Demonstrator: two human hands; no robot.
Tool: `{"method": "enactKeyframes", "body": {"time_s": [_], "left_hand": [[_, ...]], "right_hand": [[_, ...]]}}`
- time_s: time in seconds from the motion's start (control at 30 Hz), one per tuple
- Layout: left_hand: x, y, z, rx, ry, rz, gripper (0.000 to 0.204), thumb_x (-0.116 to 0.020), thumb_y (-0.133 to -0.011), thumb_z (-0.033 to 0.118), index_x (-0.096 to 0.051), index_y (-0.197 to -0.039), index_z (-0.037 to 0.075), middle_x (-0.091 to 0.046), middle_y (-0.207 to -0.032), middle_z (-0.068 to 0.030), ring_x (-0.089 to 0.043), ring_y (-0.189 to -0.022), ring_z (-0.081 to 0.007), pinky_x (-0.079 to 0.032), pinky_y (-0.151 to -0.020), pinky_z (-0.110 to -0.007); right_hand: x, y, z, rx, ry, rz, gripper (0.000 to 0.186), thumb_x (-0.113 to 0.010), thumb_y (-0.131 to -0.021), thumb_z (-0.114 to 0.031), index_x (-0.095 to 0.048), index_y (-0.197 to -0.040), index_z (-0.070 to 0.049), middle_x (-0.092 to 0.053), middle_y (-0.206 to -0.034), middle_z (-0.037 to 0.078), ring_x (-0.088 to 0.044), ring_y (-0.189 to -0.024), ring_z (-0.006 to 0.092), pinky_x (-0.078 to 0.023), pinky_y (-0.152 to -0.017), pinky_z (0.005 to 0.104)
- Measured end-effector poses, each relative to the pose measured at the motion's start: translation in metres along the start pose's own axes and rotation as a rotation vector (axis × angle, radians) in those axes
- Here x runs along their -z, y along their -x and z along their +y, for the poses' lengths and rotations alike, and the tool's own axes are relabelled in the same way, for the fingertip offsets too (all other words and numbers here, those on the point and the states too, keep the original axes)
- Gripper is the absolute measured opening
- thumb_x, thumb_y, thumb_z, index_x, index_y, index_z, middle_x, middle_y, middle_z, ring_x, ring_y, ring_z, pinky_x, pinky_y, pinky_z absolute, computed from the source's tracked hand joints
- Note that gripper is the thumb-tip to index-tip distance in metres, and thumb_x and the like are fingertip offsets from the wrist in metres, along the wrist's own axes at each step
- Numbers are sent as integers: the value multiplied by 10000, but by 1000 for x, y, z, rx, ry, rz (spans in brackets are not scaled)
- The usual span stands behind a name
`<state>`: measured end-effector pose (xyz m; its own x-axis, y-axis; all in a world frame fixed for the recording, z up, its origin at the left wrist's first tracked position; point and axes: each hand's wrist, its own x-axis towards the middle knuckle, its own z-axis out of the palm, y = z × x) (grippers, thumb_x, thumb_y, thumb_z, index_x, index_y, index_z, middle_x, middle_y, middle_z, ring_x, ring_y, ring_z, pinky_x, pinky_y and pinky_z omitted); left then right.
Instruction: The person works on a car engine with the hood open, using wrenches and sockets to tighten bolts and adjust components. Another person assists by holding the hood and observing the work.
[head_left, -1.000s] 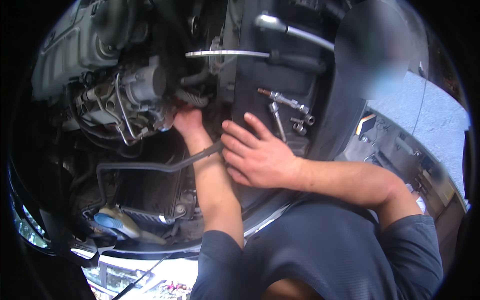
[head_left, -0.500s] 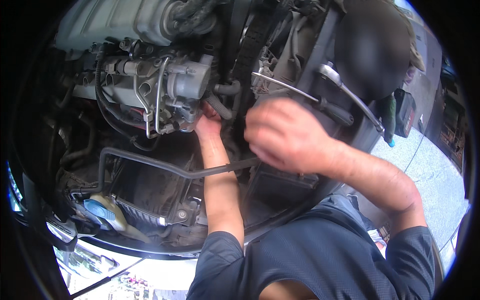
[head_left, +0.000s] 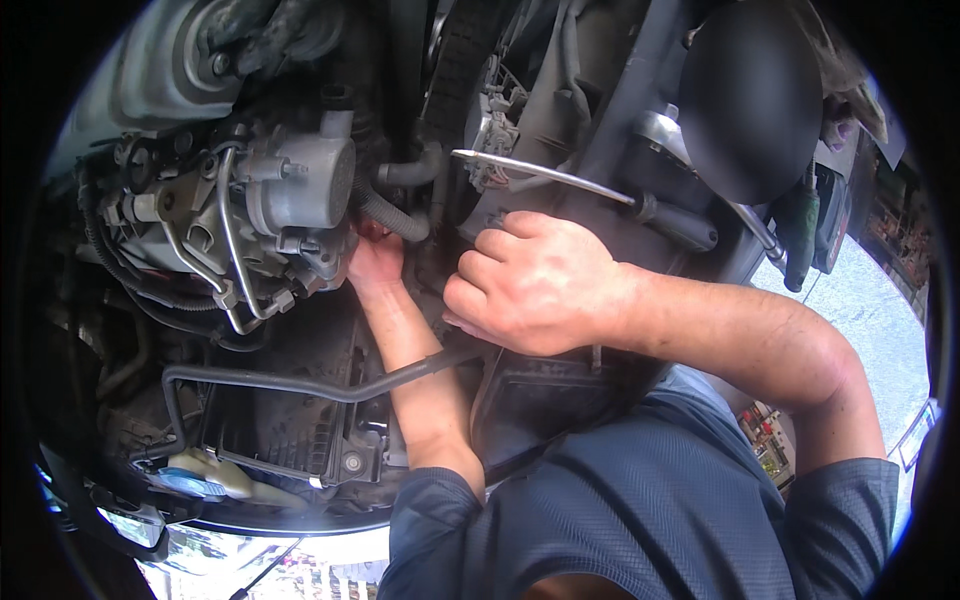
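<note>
My left hand (head_left: 377,258) reaches beside the metal pump housing (head_left: 300,187) on the engine, below a corrugated hose (head_left: 398,218); its curled fingertips are partly hidden, so what they grip is unclear. A bent black pipe (head_left: 270,381) crosses my left forearm. My right hand (head_left: 530,282) is closed, knuckles up, over the dark plastic to the right; whatever may be in it is hidden. Just beyond it lie a long screwdriver (head_left: 676,223) and a ratchet wrench (head_left: 750,228), whose middle is covered by a blurred dark oval.
An engine cover (head_left: 160,60) fills the upper left. A black airbox (head_left: 260,440) and a reservoir with a blue cap (head_left: 195,480) sit low at left. A green-handled tool (head_left: 802,240) rests at right beside the light ground (head_left: 880,330).
My right hand went from spread fingers to a closed shape and moved slightly upward. My left hand stays in by the pump. The camera's view has shifted, bringing the green-handled tool into sight.
</note>
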<state>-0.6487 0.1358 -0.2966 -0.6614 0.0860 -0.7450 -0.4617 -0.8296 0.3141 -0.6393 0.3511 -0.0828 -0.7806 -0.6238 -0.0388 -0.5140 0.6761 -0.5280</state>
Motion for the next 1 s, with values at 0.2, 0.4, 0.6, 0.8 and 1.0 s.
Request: {"method": "enactKeyframes", "body": {"time_s": [0.2,0.4,0.6,0.8,1.0], "left_hand": [[-4,1,-6,22,132,-25,206,-654,-941,329,-631,-958,125,-491,-780,37,-396,-671,-92,-353,-596,-244],[-8,3,-1,18,326,-127,300,-678,-909,278,-641,-1076,30,-657,-1029,-104,-595,-969,-234,-483,-903,-372],[-12,12,-6,88,511,-159,256,-624,-944,201,-624,-1101,-2,-661,-1095,-147,-629,-1030,-256,-493,-987,-418],[-6,5,-10,56,500,-132,280,-534,-987,241,-614,-1110,2,-650,-1126,-145,-582,-1114,-268,-420,-1050,-443],[-20,17,-12,7,405,43,205,-624,-962,217,-619,-1023,22,-638,-986,-95,-613,-931,-217,-532,-908,-366]], "right_hand": [[6,-3,-3,-8,8,9,241,-712,-824,-281,-561,-739,-113,-560,-691,32,-598,-664,209,-469,-629,323],[6,0,-5,24,33,87,220,-731,-804,-242,-562,-736,-118,-561,-713,31,-597,-692,205,-474,-636,329],[7,0,-6,15,42,112,203,-724,-797,-216,-563,-722,-119,-560,-703,28,-595,-691,208,-481,-643,329],[6,1,-5,25,36,130,185,-721,-793,-207,-573,-728,-118,-566,-711,26,-594,-693,209,-484,-649,331],[8,0,-7,22,50,91,183,-722,-782,-194,-565,-726,-117,-568,-723,23,-592,-693,206,-480,-646,330]]}}
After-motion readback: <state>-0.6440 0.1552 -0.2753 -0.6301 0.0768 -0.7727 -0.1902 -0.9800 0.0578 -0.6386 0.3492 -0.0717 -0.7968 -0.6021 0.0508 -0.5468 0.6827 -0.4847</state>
